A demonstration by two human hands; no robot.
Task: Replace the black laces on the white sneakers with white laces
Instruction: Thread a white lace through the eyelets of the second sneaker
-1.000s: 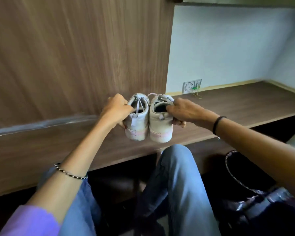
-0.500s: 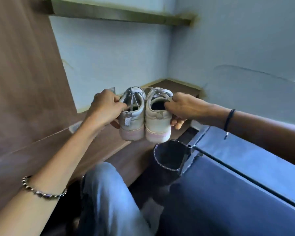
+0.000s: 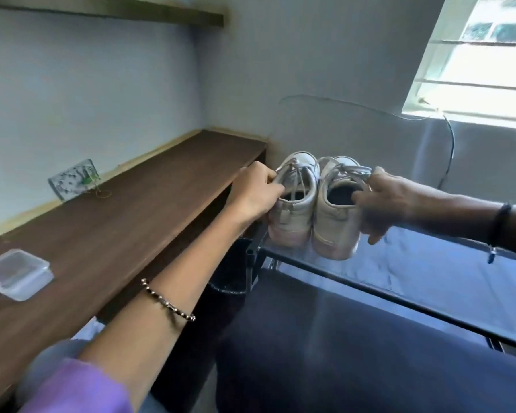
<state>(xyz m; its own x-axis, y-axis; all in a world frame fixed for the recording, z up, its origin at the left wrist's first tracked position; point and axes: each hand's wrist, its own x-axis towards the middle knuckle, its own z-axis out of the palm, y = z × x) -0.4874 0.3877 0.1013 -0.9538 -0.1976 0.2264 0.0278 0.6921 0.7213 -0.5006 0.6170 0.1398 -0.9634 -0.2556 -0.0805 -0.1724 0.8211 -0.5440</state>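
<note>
Left hand (image 3: 255, 193): your fingers curl round one sneaker (image 3: 292, 210).
Right hand (image 3: 383, 204): your fingers grip the other sneaker (image 3: 334, 222).
Progress: pale laces (image 3: 299, 178) threaded; relacing appears complete.

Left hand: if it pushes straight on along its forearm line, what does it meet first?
The left hand grips the left sneaker, so that comes first; beyond it, probably the wall, though depth is unclear.

my right grip (image 3: 382, 204) is smeared by motion, part of it lost inside the right sneaker (image 3: 334, 216). my left grip (image 3: 255, 195) covers one side of the left sneaker (image 3: 292, 210). the clear box (image 3: 15, 274) on the worktop (image 3: 116, 234) runs off the left edge.
</note>
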